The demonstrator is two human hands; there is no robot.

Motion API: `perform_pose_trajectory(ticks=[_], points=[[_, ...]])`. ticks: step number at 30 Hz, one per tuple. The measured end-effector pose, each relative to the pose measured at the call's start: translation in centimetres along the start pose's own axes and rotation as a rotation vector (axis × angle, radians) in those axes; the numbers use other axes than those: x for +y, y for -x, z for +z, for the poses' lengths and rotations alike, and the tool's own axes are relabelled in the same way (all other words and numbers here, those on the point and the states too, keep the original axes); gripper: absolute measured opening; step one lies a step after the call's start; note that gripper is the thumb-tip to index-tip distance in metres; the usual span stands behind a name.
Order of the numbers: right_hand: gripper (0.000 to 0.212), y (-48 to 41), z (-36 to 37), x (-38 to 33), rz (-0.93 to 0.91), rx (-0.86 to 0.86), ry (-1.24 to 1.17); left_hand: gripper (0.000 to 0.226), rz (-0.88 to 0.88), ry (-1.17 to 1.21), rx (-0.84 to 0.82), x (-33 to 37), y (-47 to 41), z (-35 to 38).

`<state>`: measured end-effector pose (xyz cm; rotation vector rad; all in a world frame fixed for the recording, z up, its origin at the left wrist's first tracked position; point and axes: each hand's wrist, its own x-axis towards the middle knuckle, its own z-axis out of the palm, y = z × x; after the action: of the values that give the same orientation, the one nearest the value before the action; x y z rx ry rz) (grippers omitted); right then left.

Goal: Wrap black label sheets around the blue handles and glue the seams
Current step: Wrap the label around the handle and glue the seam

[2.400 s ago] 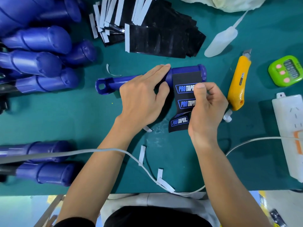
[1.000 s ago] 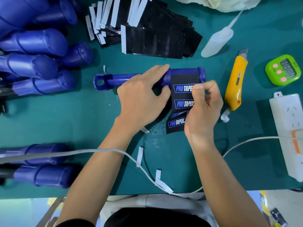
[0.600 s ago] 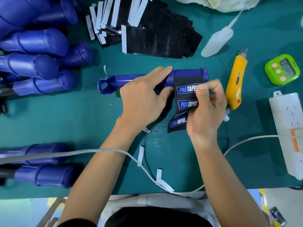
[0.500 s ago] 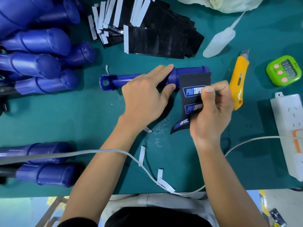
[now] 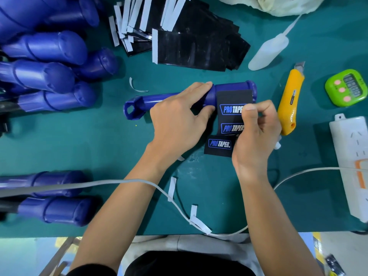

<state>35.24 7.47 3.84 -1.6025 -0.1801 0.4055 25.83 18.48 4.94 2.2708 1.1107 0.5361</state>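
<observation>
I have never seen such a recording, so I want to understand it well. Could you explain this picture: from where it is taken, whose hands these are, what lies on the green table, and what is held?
There is no machine here: a person works with bare hands, and one camera worn on the head looks down at them. The left hand grips a blue handle. The right hand pinches a black label sheet printed PRO TAPER, partly laid over the handle's thick end. Around them on the green table lie more blue handles, a pile of black sheets, a white squeeze bottle, a yellow utility knife, a green timer, a white power strip, a white cable and white paper strips.
</observation>
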Motion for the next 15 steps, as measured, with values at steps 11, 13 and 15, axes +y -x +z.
perform_pose_trajectory(ticks=[11,13,15], points=[[0.031,-0.33,0.03,-0.19,0.002,0.007,0.033,0.043,-0.012,0.007,0.003,-0.12,-0.06,-0.01],[0.031,-0.29,0.03,-0.15,0.007,0.006,0.021,0.043,-0.012,0.012,0.001,-0.09,-0.02,-0.01],[0.029,-0.24,0.04,-0.09,0.008,0.004,0.009,0.043,-0.011,0.017,0.004,-0.09,-0.01,-0.02]])
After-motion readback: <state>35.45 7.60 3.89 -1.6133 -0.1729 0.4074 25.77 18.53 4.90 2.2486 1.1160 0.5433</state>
